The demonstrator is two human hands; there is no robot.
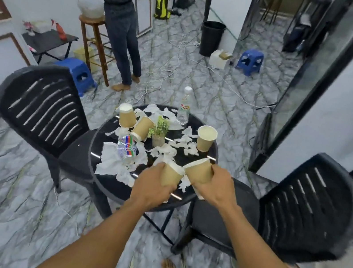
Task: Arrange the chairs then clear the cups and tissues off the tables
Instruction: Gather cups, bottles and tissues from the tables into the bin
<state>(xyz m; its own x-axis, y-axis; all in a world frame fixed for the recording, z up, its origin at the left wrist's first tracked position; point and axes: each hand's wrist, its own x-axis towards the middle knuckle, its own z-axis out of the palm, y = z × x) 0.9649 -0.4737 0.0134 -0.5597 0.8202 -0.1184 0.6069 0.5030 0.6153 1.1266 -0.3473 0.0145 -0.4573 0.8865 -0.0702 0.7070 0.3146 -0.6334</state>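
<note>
A round black table [115,185] stands between two black plastic chairs, one at the left [42,106] and one at the right [308,207]. My left hand [152,186] grips a tan paper cup [171,175] above the table's near edge. My right hand [218,187] grips a second tan cup [198,170], tilted toward the first; their rims almost touch. Three more cups remain on the table: one upright at the right [206,137], one upside down at the back left [127,116], one leaning beside it [142,127]. Crumpled white tissues [115,161] are strewn over the tabletop.
A small potted plant [159,131], a lying plastic bottle [127,149] and an upright bottle [184,107] share the table. A person [121,24] stands at the back left by a wooden stool. A black bin [211,38], blue stools and white cables sit on the floor beyond.
</note>
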